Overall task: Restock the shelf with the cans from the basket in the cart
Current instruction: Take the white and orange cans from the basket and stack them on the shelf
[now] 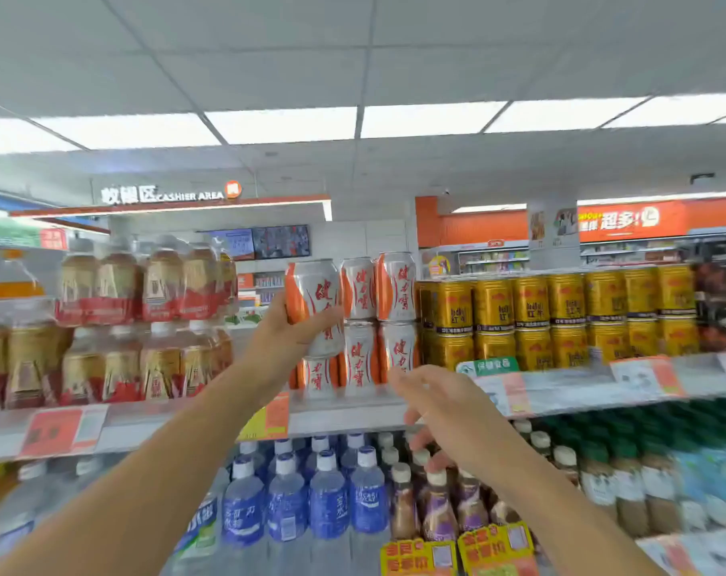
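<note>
My left hand grips a white and orange can and holds it tilted above a lower can at the left end of the stacked cans. Two-high stacks of the same white and orange cans stand on the top shelf. My right hand hangs in front of the shelf edge, just right of the stacks, fingers loose and holding nothing. The cart and basket are out of view.
Gold cans fill the shelf to the right of the stacks. Tea bottles stand to the left. Below are blue water bottles and brown drink bottles. Price tags hang along the shelf edge.
</note>
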